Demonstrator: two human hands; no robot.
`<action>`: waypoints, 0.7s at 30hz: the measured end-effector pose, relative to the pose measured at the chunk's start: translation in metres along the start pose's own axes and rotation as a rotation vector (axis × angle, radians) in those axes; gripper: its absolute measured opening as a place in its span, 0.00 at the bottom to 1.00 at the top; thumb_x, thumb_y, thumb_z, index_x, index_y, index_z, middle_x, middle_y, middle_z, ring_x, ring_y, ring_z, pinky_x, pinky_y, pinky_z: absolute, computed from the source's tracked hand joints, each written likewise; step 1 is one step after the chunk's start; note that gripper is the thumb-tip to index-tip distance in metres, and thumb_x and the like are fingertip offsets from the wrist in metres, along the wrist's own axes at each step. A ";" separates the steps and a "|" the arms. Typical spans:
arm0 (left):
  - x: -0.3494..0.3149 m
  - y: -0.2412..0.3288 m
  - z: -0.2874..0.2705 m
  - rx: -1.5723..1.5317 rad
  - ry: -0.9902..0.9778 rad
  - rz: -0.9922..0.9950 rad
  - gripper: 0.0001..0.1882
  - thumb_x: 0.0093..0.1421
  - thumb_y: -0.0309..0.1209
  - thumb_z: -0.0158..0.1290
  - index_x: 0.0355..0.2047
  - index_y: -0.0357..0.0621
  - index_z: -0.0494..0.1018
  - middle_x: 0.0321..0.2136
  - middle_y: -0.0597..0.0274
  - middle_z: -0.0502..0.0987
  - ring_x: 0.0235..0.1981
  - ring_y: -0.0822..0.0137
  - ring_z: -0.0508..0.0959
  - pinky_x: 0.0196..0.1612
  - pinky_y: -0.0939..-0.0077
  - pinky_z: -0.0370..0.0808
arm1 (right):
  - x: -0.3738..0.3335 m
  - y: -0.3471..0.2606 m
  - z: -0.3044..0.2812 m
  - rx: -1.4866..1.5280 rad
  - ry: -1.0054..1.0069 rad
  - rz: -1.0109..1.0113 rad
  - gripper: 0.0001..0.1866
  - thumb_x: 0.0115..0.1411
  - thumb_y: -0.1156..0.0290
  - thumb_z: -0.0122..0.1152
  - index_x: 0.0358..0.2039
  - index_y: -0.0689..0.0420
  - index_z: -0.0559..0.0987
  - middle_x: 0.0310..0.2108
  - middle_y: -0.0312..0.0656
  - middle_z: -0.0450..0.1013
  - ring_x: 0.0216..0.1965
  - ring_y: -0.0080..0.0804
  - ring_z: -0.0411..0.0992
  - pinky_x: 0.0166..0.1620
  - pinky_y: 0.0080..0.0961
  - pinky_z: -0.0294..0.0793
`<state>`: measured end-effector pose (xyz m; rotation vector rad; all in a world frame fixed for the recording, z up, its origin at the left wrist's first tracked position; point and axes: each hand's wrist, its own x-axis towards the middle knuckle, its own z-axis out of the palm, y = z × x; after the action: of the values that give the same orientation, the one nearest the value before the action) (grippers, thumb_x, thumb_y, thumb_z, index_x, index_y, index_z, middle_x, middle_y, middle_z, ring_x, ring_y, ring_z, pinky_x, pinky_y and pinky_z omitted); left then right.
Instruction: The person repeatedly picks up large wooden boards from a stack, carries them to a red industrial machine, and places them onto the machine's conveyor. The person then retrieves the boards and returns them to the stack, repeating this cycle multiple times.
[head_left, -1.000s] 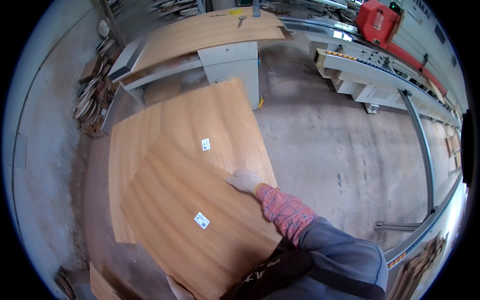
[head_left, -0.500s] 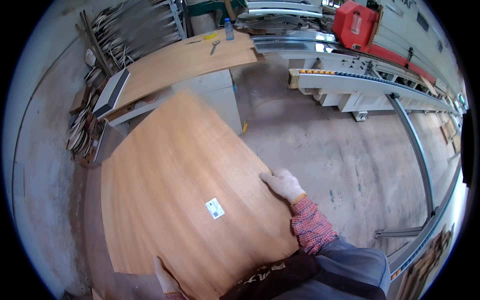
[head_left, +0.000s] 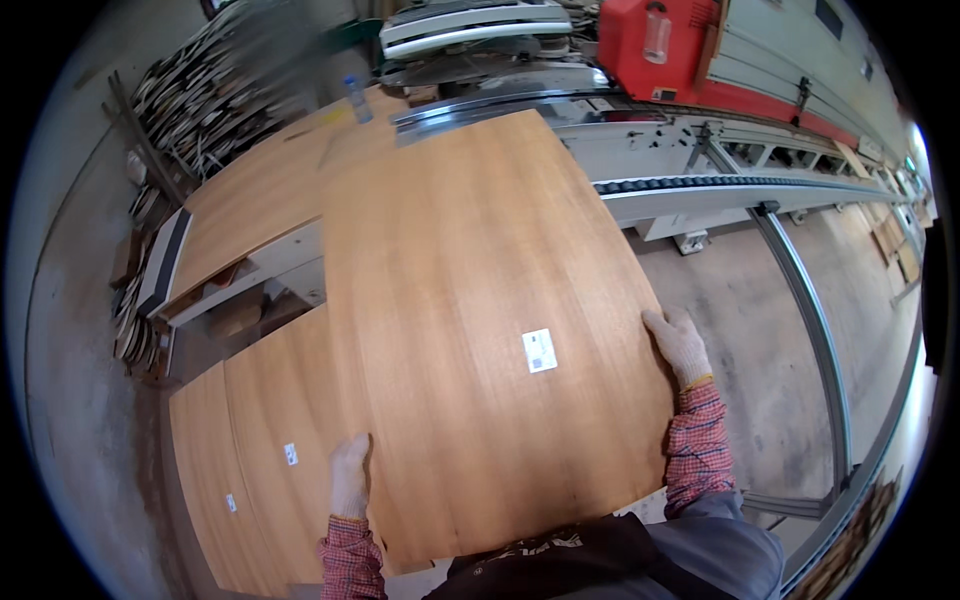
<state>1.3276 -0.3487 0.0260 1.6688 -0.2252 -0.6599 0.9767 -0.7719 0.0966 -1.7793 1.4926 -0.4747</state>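
Between my two gloved hands is a large wood-veneer panel with a white label on its face. My left hand grips its left edge near the lower end, thumb on top and the other fingers out of sight. On the opposite edge, my right hand is closed the same way, its fingers hidden under the panel. Lower down to the left lie other veneer panels, each carrying a small white label; the held panel overlaps them from above.
A wood-topped bench stands at the far left, with a blue-capped bottle on it. Beyond the panel is a machine with a red housing. Its metal rail frame runs down the right side. Scrap strips are piled at the back left.
The held panel has swung rightward and up, its far end now reaching over by the machine. Both hands moved right with it, uncovering the labelled panels at the lower left.
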 end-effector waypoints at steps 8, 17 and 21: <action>0.048 0.089 0.157 -0.073 -0.261 -0.056 0.23 0.70 0.37 0.51 0.56 0.27 0.73 0.50 0.55 0.79 0.49 0.66 0.78 0.55 0.70 0.74 | 0.109 0.058 -0.077 -0.066 0.099 0.182 0.37 0.59 0.42 0.60 0.53 0.66 0.81 0.51 0.63 0.79 0.55 0.54 0.77 0.59 0.41 0.73; 0.109 0.074 0.245 -0.348 -0.341 -0.101 0.25 0.71 0.35 0.53 0.60 0.27 0.69 0.53 0.52 0.78 0.52 0.61 0.78 0.57 0.66 0.75 | 0.113 0.012 -0.107 -0.150 0.582 -0.140 0.31 0.64 0.52 0.59 0.60 0.62 0.75 0.57 0.57 0.76 0.59 0.51 0.74 0.60 0.39 0.72; 0.116 0.077 0.260 -0.364 -0.318 -0.101 0.25 0.71 0.36 0.52 0.60 0.26 0.69 0.52 0.52 0.79 0.51 0.61 0.79 0.56 0.65 0.75 | -0.015 0.012 -0.047 0.300 0.877 -0.108 0.27 0.69 0.63 0.58 0.61 0.69 0.70 0.58 0.55 0.73 0.59 0.44 0.72 0.62 0.38 0.70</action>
<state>1.2989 -0.6410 0.0469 1.2287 -0.2323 -0.9817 0.9316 -0.7725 0.1208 -1.4655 1.7429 -1.5934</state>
